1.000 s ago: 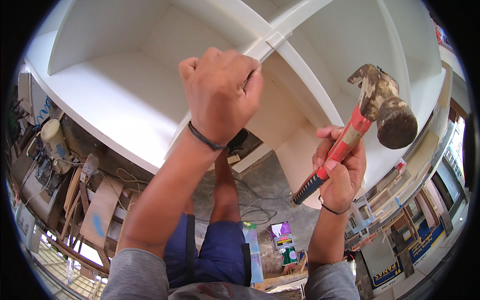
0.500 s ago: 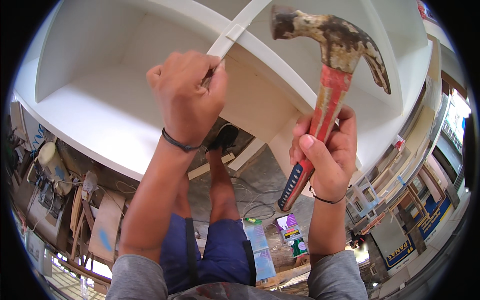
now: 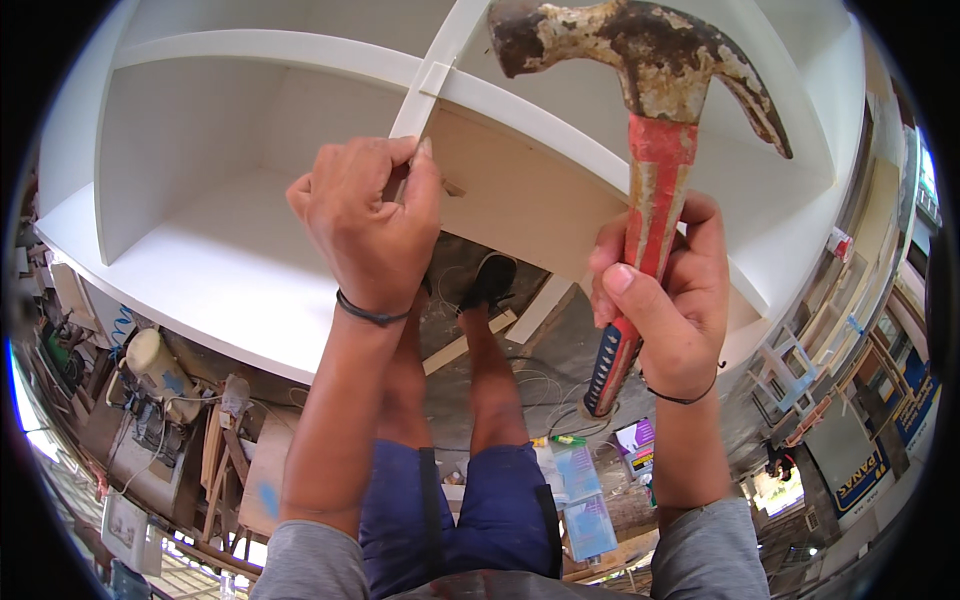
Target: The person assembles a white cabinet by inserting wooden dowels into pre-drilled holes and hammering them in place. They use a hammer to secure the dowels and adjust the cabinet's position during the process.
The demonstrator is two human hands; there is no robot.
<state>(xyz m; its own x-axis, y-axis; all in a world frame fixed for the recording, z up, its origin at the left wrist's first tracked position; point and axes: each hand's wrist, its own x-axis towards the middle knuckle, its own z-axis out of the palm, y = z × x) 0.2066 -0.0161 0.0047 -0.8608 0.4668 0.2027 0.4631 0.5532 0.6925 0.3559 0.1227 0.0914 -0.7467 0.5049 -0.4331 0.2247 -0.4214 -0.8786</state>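
A claw hammer (image 3: 660, 170) with a paint-flecked, worn head and a red and dark blue handle is gripped in my right hand (image 3: 675, 300). It stands nearly upright, head at the top and claw curving to the right. My left hand (image 3: 370, 215) is closed, thumb and forefinger pinched together at the near visible part of a white upright divider (image 3: 410, 118). What sits between those fingers is hidden. A small white piece (image 3: 434, 78) lies across the divider where it meets a white cross rail (image 3: 290, 47) of the cabinet.
The white cabinet has open compartments with a broad white panel (image 3: 220, 260) at left. Below, my feet stand near wood strips (image 3: 545, 308) and a cord on the concrete floor. A tank (image 3: 160, 370) and scrap wood lie left; boxes (image 3: 635, 445) and frames (image 3: 790, 365) lie right.
The view has shifted, so the cabinet and floor appear lower and more of the upper rail shows. Both hands keep their grips, and the hammer stands a little more upright.
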